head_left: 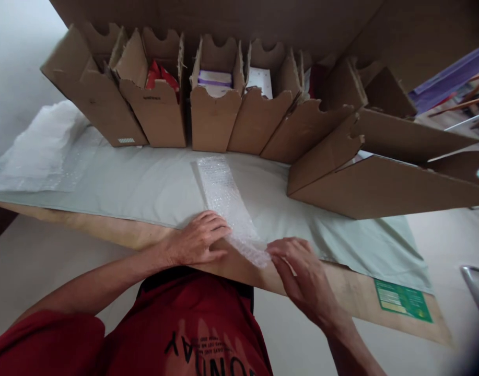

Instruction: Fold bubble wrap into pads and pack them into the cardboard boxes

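A narrow strip of clear bubble wrap [227,198] lies slantwise across the pale green cloth [156,177], its near end reaching over the table's front edge. My left hand [202,237] rests at the strip's left side, palm down, with fingers stretched out and the fingertips touching the wrap. On the other side, my right hand [296,263] pinches the near right corner of the bubble wrap between thumb and fingers. That corner looks slightly bunched and raised. Whether anything lies inside the wrap cannot be made out.
Several cardboard boxes [215,117] stand in a curved row along the back, some holding packets. A larger box [380,183] leans at the right. Stacked bubble wrap sheets [39,146] lie at the far left. A green label [404,300] is on the wooden edge [117,230].
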Available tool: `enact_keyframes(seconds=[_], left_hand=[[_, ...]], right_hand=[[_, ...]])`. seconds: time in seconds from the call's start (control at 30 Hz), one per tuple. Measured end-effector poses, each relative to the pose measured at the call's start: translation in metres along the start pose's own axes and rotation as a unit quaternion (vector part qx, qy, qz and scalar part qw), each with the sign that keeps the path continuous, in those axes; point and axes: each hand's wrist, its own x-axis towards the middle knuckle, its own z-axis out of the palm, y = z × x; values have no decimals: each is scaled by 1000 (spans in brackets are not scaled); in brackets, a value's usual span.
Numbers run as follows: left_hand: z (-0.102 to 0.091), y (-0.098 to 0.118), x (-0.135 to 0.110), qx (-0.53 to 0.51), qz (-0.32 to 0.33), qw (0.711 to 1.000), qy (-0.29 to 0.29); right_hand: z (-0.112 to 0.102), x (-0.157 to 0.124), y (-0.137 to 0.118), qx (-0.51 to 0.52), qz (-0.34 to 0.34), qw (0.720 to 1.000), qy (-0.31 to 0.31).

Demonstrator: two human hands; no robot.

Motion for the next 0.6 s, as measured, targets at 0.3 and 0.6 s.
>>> enact_keyframes(seconds=[0.3,0.6], left_hand=[[-2,-1,3,-241,-338,901,125],[15,-7,0,67,-281,935,207]], right_hand=[[32,47,35,298,195,934,-33],[92,61,30,165,300,940,14]])
